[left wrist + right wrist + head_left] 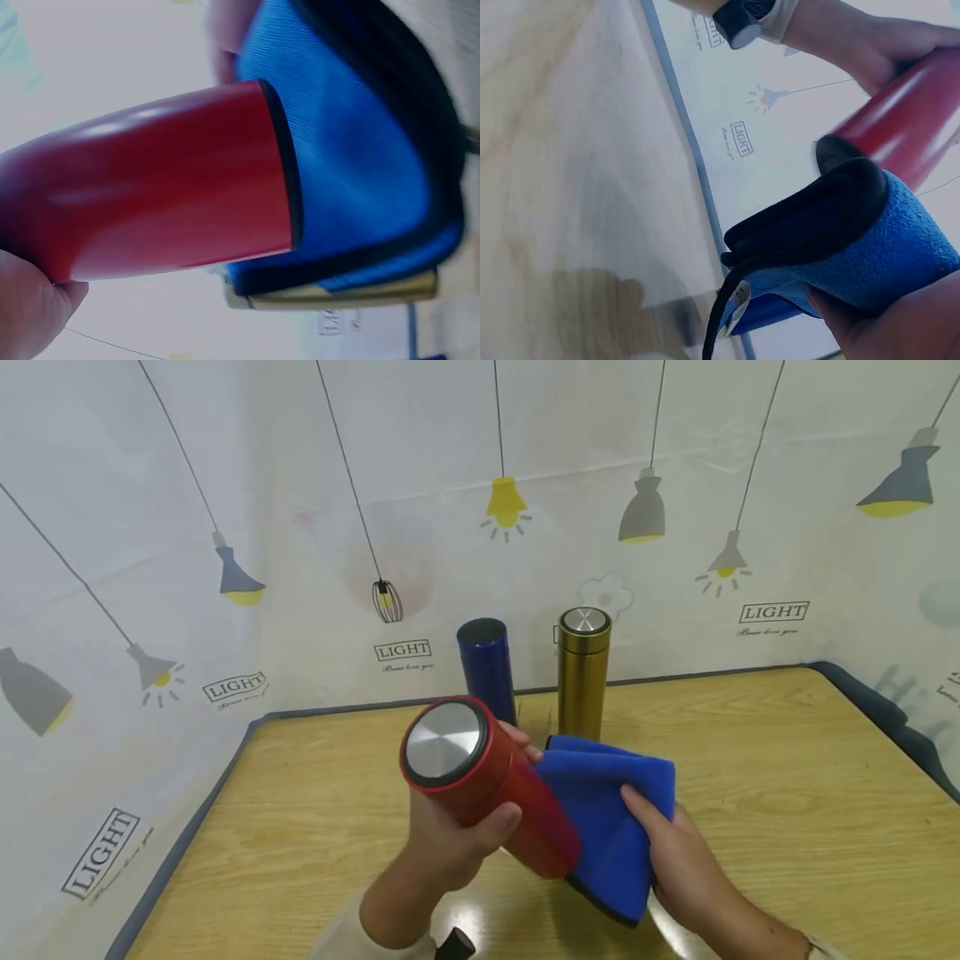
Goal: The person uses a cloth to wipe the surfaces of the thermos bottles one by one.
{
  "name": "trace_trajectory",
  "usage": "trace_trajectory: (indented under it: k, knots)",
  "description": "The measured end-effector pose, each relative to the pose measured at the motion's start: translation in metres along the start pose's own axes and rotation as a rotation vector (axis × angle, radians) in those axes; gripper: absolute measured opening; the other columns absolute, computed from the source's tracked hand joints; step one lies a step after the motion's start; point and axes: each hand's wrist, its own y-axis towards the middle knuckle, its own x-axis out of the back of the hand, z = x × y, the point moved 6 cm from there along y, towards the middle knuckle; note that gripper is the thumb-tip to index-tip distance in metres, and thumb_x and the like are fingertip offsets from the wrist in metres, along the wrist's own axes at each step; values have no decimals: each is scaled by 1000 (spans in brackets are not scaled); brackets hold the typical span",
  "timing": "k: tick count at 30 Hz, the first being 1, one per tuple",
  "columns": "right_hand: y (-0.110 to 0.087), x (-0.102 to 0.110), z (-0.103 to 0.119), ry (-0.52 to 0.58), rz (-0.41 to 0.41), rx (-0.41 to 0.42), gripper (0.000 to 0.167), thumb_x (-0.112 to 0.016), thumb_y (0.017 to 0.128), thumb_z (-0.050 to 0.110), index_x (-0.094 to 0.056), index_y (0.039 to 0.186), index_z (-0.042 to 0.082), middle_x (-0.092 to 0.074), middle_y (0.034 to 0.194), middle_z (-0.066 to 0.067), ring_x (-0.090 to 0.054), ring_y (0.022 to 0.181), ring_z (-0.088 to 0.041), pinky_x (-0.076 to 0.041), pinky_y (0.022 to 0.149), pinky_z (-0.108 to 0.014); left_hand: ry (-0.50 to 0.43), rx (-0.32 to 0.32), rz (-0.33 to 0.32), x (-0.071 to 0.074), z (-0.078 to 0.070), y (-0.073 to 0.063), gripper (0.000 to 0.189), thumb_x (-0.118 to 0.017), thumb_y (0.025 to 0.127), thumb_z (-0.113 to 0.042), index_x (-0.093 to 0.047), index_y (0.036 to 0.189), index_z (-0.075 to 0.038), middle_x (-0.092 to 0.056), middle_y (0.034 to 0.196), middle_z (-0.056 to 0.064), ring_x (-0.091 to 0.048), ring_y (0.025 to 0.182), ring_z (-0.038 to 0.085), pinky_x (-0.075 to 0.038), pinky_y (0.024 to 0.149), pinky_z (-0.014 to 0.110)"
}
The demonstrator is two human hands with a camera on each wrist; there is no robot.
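Red flask (528, 806) backdrop: pale wall (300, 468) behind it, covered in printed lamps (507, 502) and "LIGHT" signs (402, 650)
Table (300, 827): wood-look top, sits under the red flask, which is held up off it
Cloth (603, 806): bright blue with a black edge, folded over, right at the red flask's lower end; can't tell if they actually touch
Where the red one is: up in the left hand, in front of the other two, tipped over so its base angles down toward the cloth
Gold flask (582, 693): upright, behind the red flask and off to its right, bottom hidden by the cloth
Blue flask (487, 668): pretty much straight behind the red flask, which hides its lower part
Left hand (446, 852): wrapped round the red flask, thumb on the near side
Right hand (686, 864): right of the red flask, gripping the cloth
Silver disc (446, 739): shiny, on the red flask's raised end
Tag (739, 298): little white one, on the cloth's edge away from the red flask
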Motion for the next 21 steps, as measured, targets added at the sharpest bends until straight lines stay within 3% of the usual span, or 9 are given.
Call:
trace_trajectory:
  k: [4,8,14,21]
  knots:
    - [-1,-6,-8,95,88,-63,30,-37,108,41,-46,128,20,-68,108,6,-67,104,-13,-57,90,-38,-24,-55,29,-7,-10,5,48,-73,90,-25,-52,127,-2,-65,118,0,-68,105,18,-56,96,40]
    - [-4,-12,-15,169,215,-132,32,-33,108,48,-50,125,27,-70,111,8,-67,107,-12,-56,94,-40,6,-74,1,-6,-13,7,49,-73,90,-27,-52,126,-2,-66,117,-1,-68,104,18,-57,94,40]
    - [-13,-23,-23,240,390,-242,43,-30,106,56,-49,132,28,-67,120,7,-64,112,-14,-53,97,-39,69,-91,-79,1,-12,8,49,-75,88,-32,-53,123,-4,-68,113,-1,-69,101,17,-59,88,37]
    - [-21,-32,-24,303,488,-286,45,-29,106,56,-46,135,26,-65,127,4,-63,116,-14,-52,100,-35,103,-126,-82,-1,-9,7,47,-75,88,-31,-55,122,-5,-67,112,0,-69,100,18,-59,86,35]
